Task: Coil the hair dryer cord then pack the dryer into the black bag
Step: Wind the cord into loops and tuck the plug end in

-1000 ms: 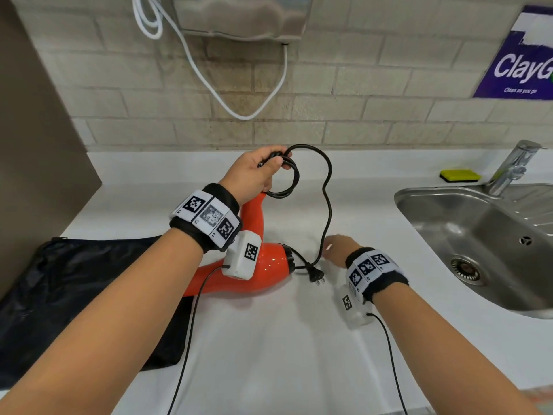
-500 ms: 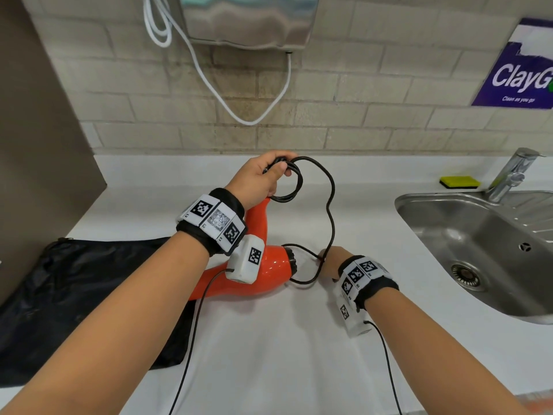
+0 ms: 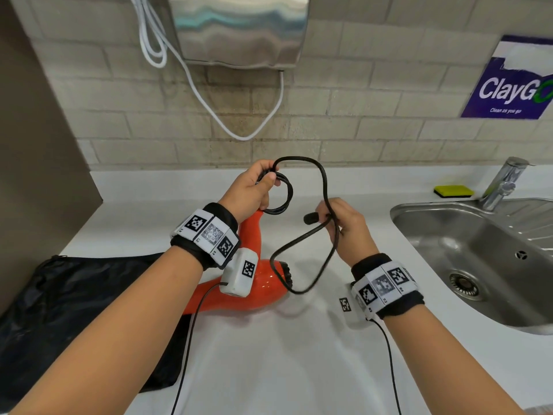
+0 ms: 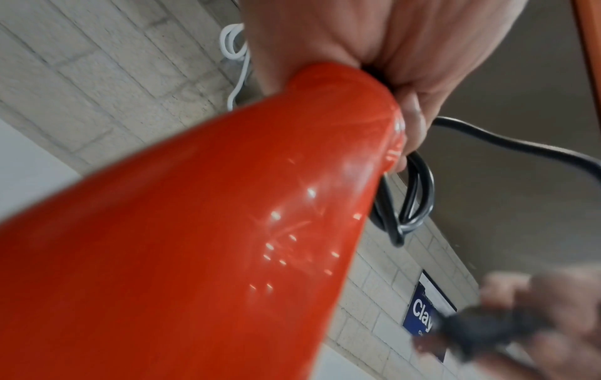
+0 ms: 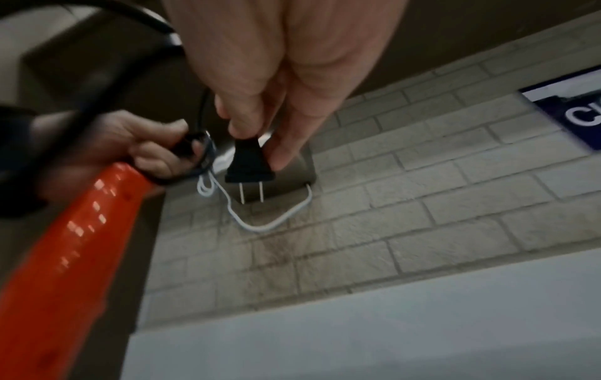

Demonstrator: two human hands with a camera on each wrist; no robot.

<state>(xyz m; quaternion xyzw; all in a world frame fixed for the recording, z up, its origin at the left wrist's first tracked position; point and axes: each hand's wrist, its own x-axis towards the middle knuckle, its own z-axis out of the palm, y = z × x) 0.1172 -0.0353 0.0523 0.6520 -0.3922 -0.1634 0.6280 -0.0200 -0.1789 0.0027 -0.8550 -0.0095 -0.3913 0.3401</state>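
Observation:
An orange hair dryer (image 3: 263,283) lies on the white counter (image 3: 269,369), its handle (image 4: 227,205) pointing up and back. My left hand (image 3: 254,190) grips the coiled loops of the black cord (image 3: 282,199) at the handle's end. My right hand (image 3: 344,226) is raised beside it and pinches the black plug (image 5: 248,164), prongs bare. A long slack loop of the cord (image 3: 311,259) hangs between the two hands, down to the dryer's rear. The black bag (image 3: 74,310) lies flat at the left, partly under the dryer.
A steel sink (image 3: 478,259) with a tap (image 3: 502,184) is at the right, a yellow sponge (image 3: 453,191) behind it. A metal wall unit (image 3: 239,28) with a white cable (image 3: 239,127) hangs on the brick wall. A dark panel (image 3: 36,175) bounds the left.
My right hand has picked up the plug end from the counter beside the dryer and raised it toward my left hand. The left hand keeps its grip on the coil.

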